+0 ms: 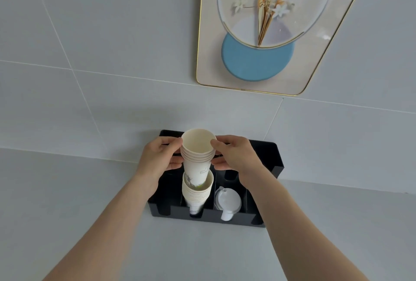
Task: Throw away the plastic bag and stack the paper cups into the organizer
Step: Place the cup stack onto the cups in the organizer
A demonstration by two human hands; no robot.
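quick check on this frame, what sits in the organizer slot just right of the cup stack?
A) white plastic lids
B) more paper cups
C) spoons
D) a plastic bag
A: white lids sit in the black organizer compartment beside the stack already seated in it, while the left hand and right hand lower the upper cup stack into that seated stack.
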